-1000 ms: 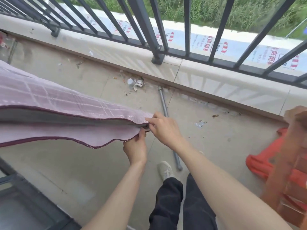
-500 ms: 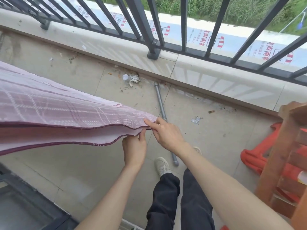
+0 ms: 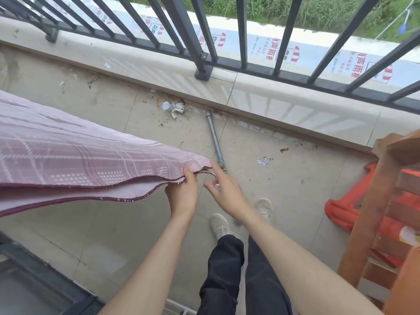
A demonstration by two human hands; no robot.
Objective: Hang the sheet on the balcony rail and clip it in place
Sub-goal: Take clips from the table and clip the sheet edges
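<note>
A pink plaid sheet (image 3: 86, 160) with a dark maroon hem stretches in from the left, folded in layers and held taut above the floor. My left hand (image 3: 183, 192) pinches its corner layers from below, thumb on top. My right hand (image 3: 223, 189) hovers just right of the corner with fingers spread, its fingertips close to the fabric edge, holding nothing. The dark metal balcony rail (image 3: 204, 42) runs across the top on a pale concrete kerb. No clip is visible.
A grey metal pipe (image 3: 214, 139) lies on the tiled floor beyond my hands, with crumpled litter (image 3: 175, 108) near the kerb. A wooden frame (image 3: 386, 212) and an orange plastic object (image 3: 347, 208) stand at right. A dark door frame (image 3: 34, 276) is at lower left.
My right hand has let go of the sheet corner and opened, moving slightly right. My left hand keeps the corner. The view has tilted a little toward the rail.
</note>
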